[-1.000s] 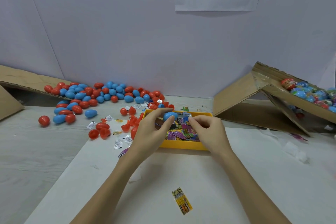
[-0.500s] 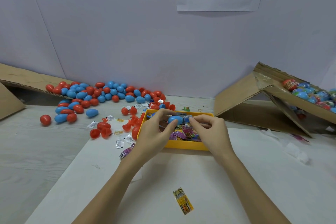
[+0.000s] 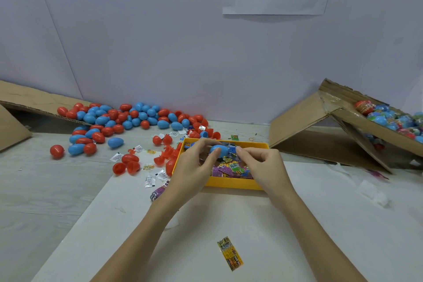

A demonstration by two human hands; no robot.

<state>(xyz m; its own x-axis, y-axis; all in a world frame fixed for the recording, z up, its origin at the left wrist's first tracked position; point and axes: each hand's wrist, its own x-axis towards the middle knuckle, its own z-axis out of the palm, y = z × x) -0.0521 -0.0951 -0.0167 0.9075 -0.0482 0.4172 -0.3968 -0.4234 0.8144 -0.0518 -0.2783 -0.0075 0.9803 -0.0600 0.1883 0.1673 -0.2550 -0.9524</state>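
Item: blue egg (image 3: 219, 150), being held above the yellow tray (image 3: 231, 185) of printed packets (image 3: 231, 167). Left hand (image 3: 194, 167) is gripping its left end between thumb and curled fingers. Right hand (image 3: 263, 165), fingers curled, is pinching at its right end; what its fingertips are holding cannot be told.

Blue plastic egg (image 3: 219, 150), whole, lying sideways. Pinched by left hand (image 3: 194, 167), just above yellow tray (image 3: 229, 184).
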